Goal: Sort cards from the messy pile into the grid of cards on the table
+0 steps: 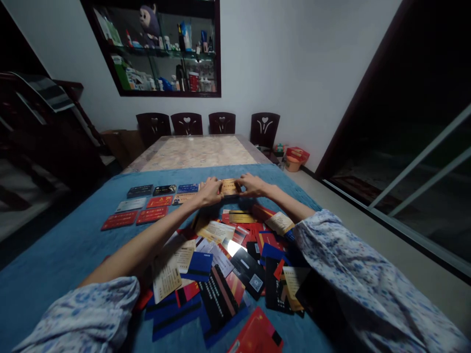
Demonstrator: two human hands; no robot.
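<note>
Blue tablecloth (55, 255), strewn cards (221, 274); left grip (209, 192), right grip (253, 185) both closed on tan card (230, 186); print illegible

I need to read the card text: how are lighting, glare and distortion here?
Head view throughout: dim light, dark side edges; white glare washes out one glossy card in the loose card pile; the wide lens stretches the blue-patterned fabric sleeves; left hand and right hand, pinching the tan rectangular card, look small but sharp.
</note>
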